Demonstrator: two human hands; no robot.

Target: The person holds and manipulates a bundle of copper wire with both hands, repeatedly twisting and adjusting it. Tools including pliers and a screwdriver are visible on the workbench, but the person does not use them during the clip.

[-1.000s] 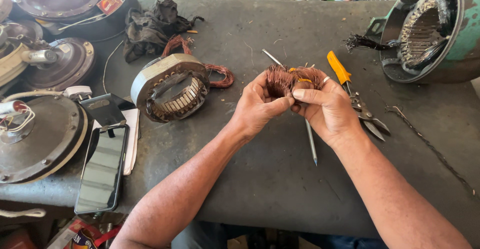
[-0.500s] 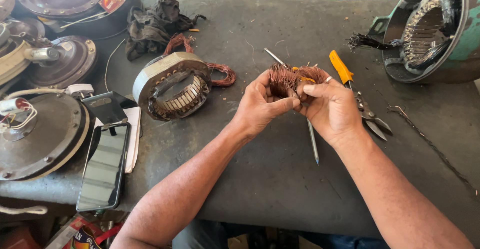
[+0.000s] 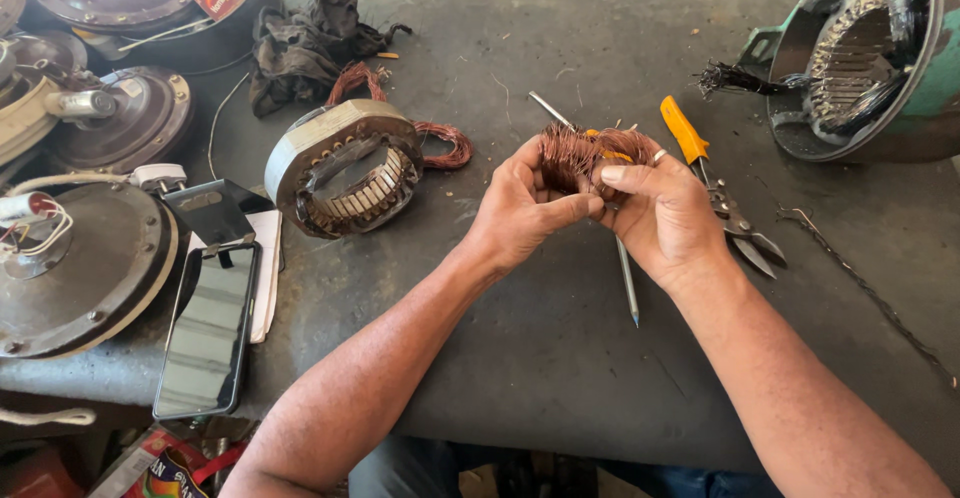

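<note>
change: both hands had barely moved, coil held in the same spot
left hand (image 3: pixel 522 210): clamped on copper coil (image 3: pixel 580 148)
right hand (image 3: pixel 665 216): fingers pinched together on the coil's wires
work: seemingly mid-way, coil above the surface (image 3: pixel 560 358)

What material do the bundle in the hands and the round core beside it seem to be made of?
Wire bundle: probably bare or enamelled copper, reddish-brown, shiny fine strands.
Round core: likely steel, dull grey band outside, with stacked slotted teeth inside that suggest thin metal sheets.
</note>
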